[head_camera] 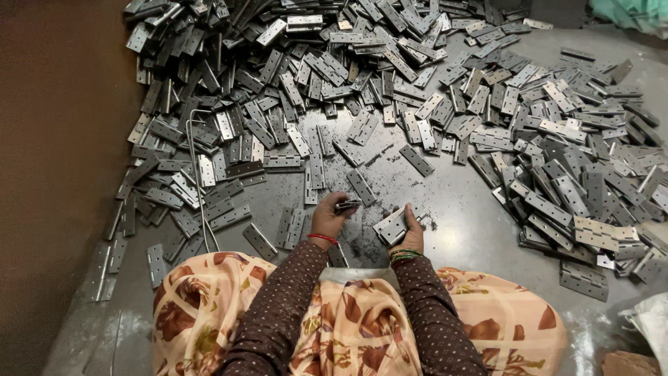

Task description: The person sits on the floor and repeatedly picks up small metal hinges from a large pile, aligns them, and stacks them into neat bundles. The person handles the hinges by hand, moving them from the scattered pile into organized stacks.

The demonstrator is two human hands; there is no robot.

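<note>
Small dark folded steel hinge (347,205) pinched in left hand (327,219), flat grey steel hinge leaf (391,226) gripped in right hand (410,237), both low over grey floor (459,237), probably for easy reach. Huge heap of grey metal hinges (390,90) fanned around, bent wire rod (198,181) lying left.

The heaped flat steel hinges (390,76) were dull grey with paler silvery faces, on a grey floor (459,230) speckled with black grit beside a dark brown wall (56,139). The long sleeves (278,313) were dark brown with tiny pale dots, over peach cloth (202,306) printed with rust-brown flowers. A red bangle (322,238) and green bangles (403,255) circled the wrists.
</note>
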